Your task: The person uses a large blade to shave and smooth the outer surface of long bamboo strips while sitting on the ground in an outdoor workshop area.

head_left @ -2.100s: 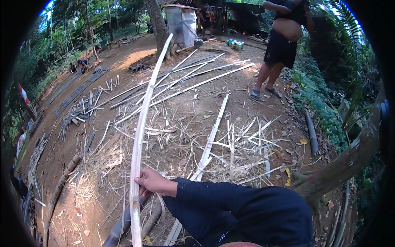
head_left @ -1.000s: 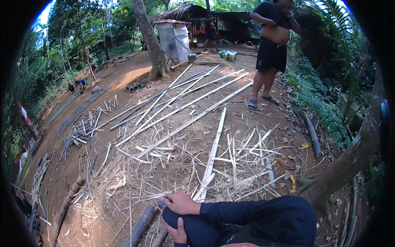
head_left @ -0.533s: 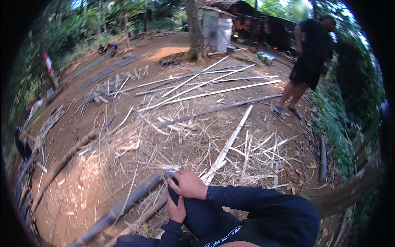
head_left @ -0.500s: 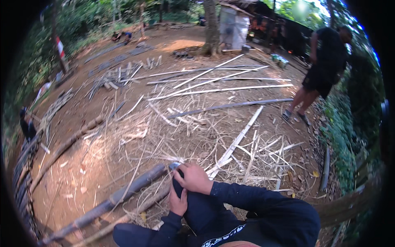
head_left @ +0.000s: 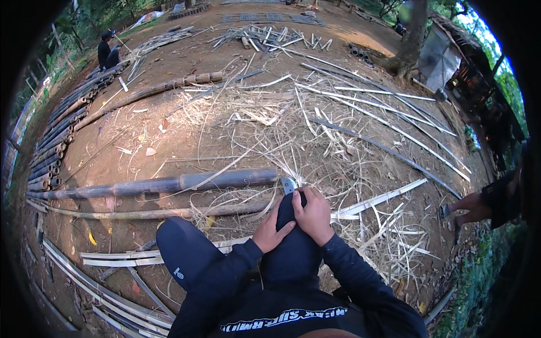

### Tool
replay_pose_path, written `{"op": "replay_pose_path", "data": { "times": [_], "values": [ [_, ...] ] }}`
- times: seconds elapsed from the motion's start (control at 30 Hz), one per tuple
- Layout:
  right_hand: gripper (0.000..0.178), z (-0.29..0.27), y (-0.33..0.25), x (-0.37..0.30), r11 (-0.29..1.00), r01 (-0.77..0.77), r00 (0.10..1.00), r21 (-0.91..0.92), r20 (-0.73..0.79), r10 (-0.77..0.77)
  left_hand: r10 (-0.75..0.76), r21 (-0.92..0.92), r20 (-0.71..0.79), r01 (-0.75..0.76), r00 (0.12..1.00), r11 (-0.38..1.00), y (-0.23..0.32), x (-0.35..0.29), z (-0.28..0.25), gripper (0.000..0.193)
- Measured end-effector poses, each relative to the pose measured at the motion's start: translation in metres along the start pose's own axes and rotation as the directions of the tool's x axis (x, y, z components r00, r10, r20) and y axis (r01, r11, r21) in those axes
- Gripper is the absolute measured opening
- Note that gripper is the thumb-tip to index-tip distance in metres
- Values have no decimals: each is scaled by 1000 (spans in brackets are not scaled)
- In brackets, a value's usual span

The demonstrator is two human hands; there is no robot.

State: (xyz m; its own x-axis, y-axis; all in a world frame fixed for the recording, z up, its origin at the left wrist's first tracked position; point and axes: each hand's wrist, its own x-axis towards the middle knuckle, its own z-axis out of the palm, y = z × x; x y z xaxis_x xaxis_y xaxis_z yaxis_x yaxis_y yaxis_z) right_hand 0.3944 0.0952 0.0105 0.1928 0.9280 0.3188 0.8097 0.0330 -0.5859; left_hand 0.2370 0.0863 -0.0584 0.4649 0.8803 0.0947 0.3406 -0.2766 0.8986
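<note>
Left hand: the left hand (head_left: 270,230) is pressed on the dark-clad raised knee (head_left: 293,248), fingers curled down against the cloth; nothing is seen grasped in it.
Right hand: the right hand (head_left: 314,215) is laid just beside the left, touching it, cupped over the top of the same knee; whether anything is gripped under it cannot be told.
Blade: a small grey metal blade (head_left: 288,185) is seen just beyond the fingertips of both hands; its handle is hidden, so it cannot be told which hand, if any, holds it.
Thick bamboo pole: a dark bamboo pole (head_left: 169,183) is laid on the ground to the left of the hands, its near end close to the blade.
Thin pole: a thinner pole (head_left: 146,213) is laid alongside, nearer the left hand.
Split strip: a pale split strip (head_left: 377,200) is stretched out to the right of the right hand.
Shavings: pale bamboo shavings (head_left: 293,135) are scattered beyond the hands.
Other person: a second person's legs (head_left: 479,205) are seen far right.
</note>
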Motion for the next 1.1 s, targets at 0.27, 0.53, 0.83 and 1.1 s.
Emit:
{"op": "replay_pose_path", "data": {
  "times": [0.27,0.53,0.83,1.1],
  "values": [
    [26,-5,17,4,994,-12,1000,108,12,11,-3,803,-343,295,939,518,20,-64,-111,71],
    [25,0,17,4,997,-14,997,77,76,8,-261,439,-750,753,607,491,4,-126,-147,88],
    [25,16,-6,5,988,150,979,28,133,-153,-179,509,-757,738,629,443,10,-139,-147,71],
    [26,20,-18,5,966,254,957,-47,155,-244,-204,509,-751,748,628,426,7,-148,-153,69]
  ]
}}
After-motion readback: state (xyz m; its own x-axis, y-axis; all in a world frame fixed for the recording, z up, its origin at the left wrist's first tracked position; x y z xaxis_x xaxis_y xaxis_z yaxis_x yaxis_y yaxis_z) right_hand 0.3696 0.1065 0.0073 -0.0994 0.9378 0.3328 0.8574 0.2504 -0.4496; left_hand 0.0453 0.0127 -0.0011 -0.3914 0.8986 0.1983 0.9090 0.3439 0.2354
